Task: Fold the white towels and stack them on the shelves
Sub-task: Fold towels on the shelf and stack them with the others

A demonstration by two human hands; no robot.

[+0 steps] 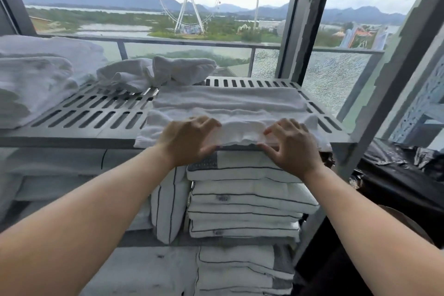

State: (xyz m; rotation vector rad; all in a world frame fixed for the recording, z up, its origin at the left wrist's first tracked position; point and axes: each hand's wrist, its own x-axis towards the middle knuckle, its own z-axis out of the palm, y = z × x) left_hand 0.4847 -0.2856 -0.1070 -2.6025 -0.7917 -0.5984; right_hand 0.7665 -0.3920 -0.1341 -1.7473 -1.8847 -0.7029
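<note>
White folded towel (228, 108) on slatted shelf (96, 115) | our left hand (189, 142) and right hand (292, 149) pinch its front edge | crumpled towels (153, 73) behind left to fold

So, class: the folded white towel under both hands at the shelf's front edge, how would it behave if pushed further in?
The folded towel looks soft and rumpled, so it would probably bunch rather than slide stiffly. The slotted shelf may snag its terry. Its front edge droops over the lip, suggesting floppiness.

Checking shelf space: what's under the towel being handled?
The folded towel lies on the slotted shelf; the slats beneath it are covered. Below the shelf, striped pillows are stacked.
</note>
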